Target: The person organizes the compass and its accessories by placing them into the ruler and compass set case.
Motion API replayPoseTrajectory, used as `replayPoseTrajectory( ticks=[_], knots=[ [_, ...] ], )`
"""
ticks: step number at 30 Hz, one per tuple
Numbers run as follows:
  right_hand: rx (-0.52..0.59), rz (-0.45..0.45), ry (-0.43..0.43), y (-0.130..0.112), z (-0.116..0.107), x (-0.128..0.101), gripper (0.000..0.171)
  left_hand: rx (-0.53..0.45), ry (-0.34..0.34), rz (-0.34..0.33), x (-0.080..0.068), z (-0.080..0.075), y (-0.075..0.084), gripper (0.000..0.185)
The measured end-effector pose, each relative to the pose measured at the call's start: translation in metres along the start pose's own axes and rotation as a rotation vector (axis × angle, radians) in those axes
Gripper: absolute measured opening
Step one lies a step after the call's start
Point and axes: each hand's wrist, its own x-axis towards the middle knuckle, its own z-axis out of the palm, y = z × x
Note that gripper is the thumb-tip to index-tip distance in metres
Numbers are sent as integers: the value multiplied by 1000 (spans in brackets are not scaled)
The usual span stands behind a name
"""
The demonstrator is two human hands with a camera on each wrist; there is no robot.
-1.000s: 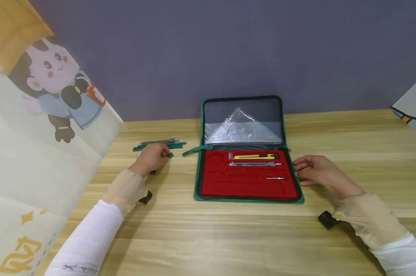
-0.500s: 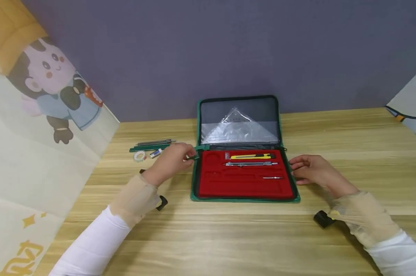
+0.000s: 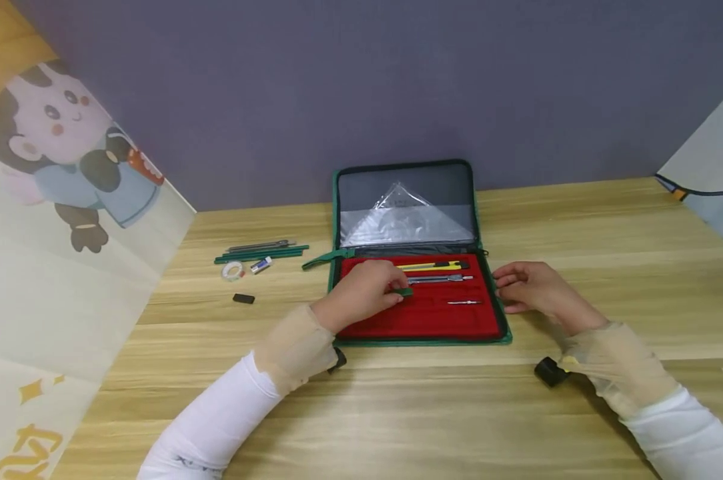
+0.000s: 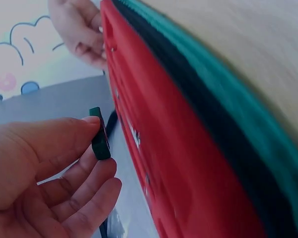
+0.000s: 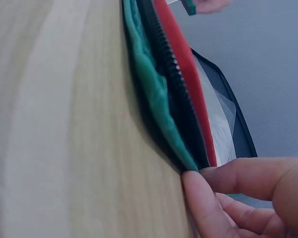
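Left hand point(image 3: 361, 290) first: thumb and fingertips point(image 4: 92, 120) pinch a small green block point(image 3: 405, 291), held on edge just above the red tray point(image 3: 421, 320) of the open case point(image 3: 505, 333). The wrist view shows the block close to the red lining, though whether it touches cannot be told. The other fingers of that hand curl loosely under it.

Over on the right, the right hand point(image 3: 532, 288) sits at the case's right edge, fingers bent, with fingertips point(image 5: 198, 191) pressed against the green zip border; it steadies the case rather than wrapping round it.

Inside the tray, just beyond the left hand, a yellow utility knife point(image 3: 433, 265) lies across the far row, a metal compass point(image 3: 442, 278) right below it, and a small metal pin point(image 3: 465, 302) nearer on the right. The lid point(image 3: 405, 175) stands open on the far side, with a clear set square point(image 3: 400, 210) in its pocket.

Out to the left on the wooden table point(image 3: 397, 413): a bundle of green pencils point(image 3: 265, 253), a roll of tape point(image 3: 232, 271), a white eraser point(image 3: 261, 265) beside it, and a small black block point(image 3: 243, 299) nearer. A cartoon-printed screen point(image 3: 67, 200) closes off the left side.
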Motion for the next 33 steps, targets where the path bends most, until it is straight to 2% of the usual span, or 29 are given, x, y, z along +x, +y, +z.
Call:
replayPoseTrajectory(
  ticks=[5,9,21,33],
  knots=[
    [2,11,6,-2,0,0,47,31,-21,32,15,9,5,18],
    [14,-1,-4,-2,0,2,47,30,-37,39,21,14,5,18],
    [25,16,12,-2,1,1,46,7,-35,58,26,21,11,17],
    [34,3,5,-1,-1,2,48,2,-18,44,28,23,10,18]
  ],
)
